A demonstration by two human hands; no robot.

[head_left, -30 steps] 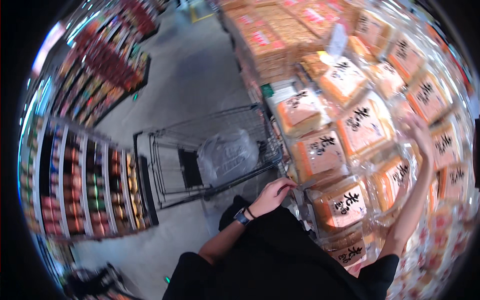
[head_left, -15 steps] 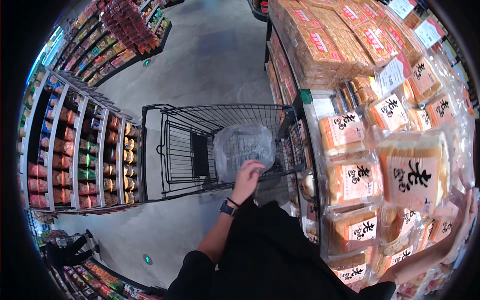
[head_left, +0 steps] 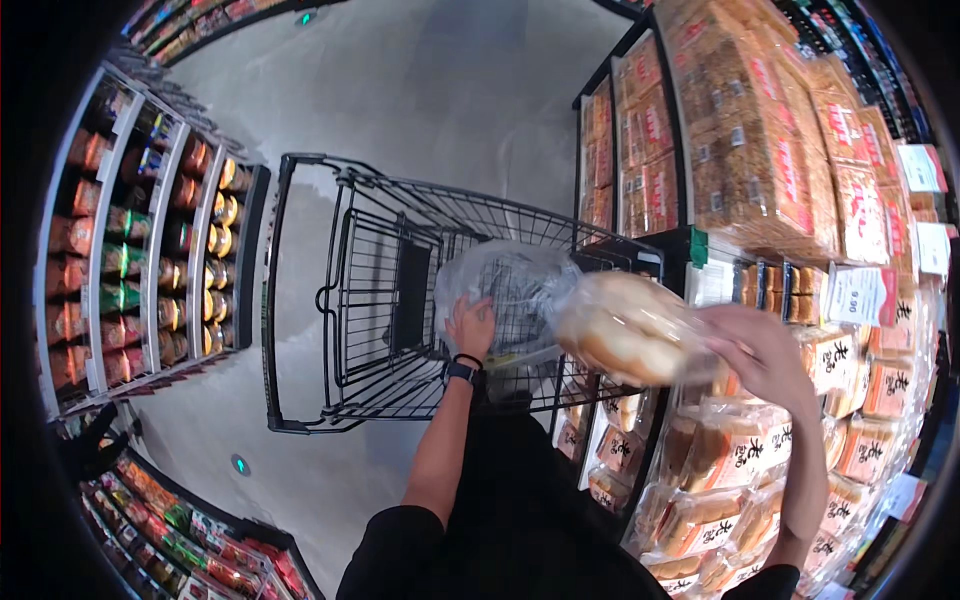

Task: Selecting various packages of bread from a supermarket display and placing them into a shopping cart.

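Rounded loaf (head_left: pixel 622 325) moved nearer wire cart (head_left: pixel 411 295) | right fingers (head_left: pixel 732 348): glossy wrap (head_left: pixel 684 340)

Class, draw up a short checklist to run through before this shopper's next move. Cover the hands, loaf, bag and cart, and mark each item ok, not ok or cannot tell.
1. Right hand has the wrapped loaf: ok, it holds the loaf's right end.
2. Left hand is at the clear plastic bag: ok, its fingers are against it.
3. Left hand grips the bag firmly: cannot tell, the bag is see-through and crumpled there.
4. Bag is within the black wire cart: ok.
5. Loaf rests in the cart: not ok, it is held up in the hand.
6. Loaf is touching the bag: cannot tell, they overlap in view.
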